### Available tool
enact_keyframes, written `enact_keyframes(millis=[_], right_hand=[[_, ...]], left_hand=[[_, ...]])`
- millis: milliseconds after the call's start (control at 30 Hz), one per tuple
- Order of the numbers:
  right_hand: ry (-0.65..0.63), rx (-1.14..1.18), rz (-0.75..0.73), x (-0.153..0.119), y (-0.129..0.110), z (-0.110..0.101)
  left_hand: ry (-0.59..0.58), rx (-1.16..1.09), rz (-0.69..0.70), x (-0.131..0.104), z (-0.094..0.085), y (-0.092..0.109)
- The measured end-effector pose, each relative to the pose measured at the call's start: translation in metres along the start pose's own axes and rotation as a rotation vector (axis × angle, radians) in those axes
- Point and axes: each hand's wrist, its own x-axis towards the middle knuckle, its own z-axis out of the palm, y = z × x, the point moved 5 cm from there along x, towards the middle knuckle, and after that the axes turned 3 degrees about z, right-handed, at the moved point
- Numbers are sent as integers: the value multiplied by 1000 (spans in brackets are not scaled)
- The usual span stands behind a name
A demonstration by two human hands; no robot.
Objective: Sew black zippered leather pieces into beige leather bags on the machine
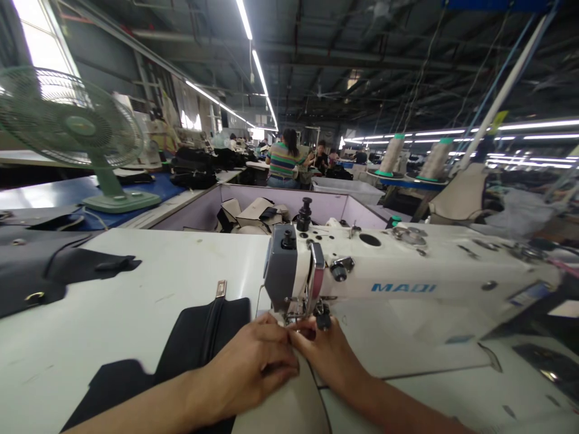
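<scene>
A white sewing machine (407,271) spans the right half of the table. Under its needle area lies the top end of a beige piece (289,404). My left hand (257,361) is closed on the beige piece, just left of the presser foot, with its fingers curled. My right hand (325,355) pinches the edge of the same piece close to the needle; its fingertips meet those of the left. A black piece with a zipper (205,331) and a metal pull (221,289) lies beside and partly beneath my left forearm.
Dark grey pieces (72,265) lie on the table's left side. A green fan (108,181) stands beyond them. Behind the machine, a bin (280,196) holds beige and black pieces. Thread cones (391,155) stand at the right. A person in a striped shirt (283,161) is farther back.
</scene>
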Motion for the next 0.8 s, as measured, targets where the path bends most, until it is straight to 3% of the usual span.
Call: enact_keyframes(millis=[67, 133, 233, 300, 367, 533, 700, 800], right_hand=[[27, -21, 39, 1, -1, 1], [25, -22, 37, 0, -2, -1], [15, -12, 35, -5, -2, -7], [13, -1, 44, -7, 0, -10], [11, 14, 26, -8, 1, -11], [43, -28, 40, 0, 4, -2], [128, -116, 36, 6, -2, 3], [66, -98, 28, 1, -6, -1]], left_hand=[[-24, -3, 50, -2, 0, 3], [21, 42, -10, -5, -4, -3], [120, 118, -310, -8, -12, -28], [115, 136, -490, -8, -13, -44], [86, 136, -568, -5, -11, -53], [69, 108, -606, 1, -7, -55], [-5, 15, -510, 2, -12, -45], [-26, -28, -467, -4, -18, -42]])
